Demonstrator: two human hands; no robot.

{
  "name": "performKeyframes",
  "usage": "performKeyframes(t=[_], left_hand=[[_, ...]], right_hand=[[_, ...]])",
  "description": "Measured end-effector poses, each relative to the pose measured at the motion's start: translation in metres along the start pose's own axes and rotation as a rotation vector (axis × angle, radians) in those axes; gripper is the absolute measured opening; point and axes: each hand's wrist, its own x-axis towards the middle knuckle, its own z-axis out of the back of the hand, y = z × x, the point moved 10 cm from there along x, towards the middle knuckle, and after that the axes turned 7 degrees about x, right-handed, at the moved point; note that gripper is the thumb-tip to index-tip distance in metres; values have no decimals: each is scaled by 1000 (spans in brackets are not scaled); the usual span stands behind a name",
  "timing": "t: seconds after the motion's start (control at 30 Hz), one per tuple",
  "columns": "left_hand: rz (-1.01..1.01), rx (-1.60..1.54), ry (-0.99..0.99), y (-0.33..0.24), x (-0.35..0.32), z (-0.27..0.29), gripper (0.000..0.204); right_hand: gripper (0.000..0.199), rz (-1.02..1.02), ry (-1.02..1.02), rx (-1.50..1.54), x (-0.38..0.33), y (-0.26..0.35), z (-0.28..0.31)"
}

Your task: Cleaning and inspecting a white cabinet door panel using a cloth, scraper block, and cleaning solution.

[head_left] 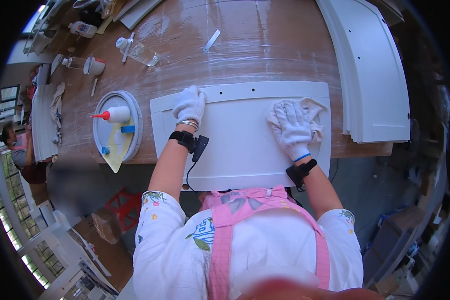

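Wiping step in hand, by look of it. White panel (pixel 240 145) lies flat on brown workbench (pixel 265 40), near edge overhanging toward me. My left hand (pixel 189 104), gloved, fingers curled, presses panel's upper left corner. My right hand (pixel 292 127), gloved, fingers spread flat on white cloth (pixel 315 112) at panel's right end. Next move likely calls for even pressure, panel pinned steady. Glue bottle (pixel 116 114) rests on round tray (pixel 132 107), left.

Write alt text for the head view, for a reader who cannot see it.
A person in white gloves leans over a white panel on a brown worktable; the left hand rests flat near its top edge, and the right hand presses a white cloth onto it. A round tray holding a red-tipped bottle sits to the left.
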Motion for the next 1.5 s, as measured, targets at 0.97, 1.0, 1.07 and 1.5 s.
performKeyframes(t=[0.97,1.0,1.07,1.5], left_hand=[[465,-92,57,171,-194,-4,68],[482,-92,109,175,-201,-8,72],[453,-99,87,189,-211,-13,72],[304,-144,116,190,-204,-24,73]], right_hand=[[56,-92,-39,-108,15,16,-24],[57,-115,-45,-105,18,20,-28],[55,-29,-17,-63,31,64,-32],[44,515,94,358,101,317,-108]])
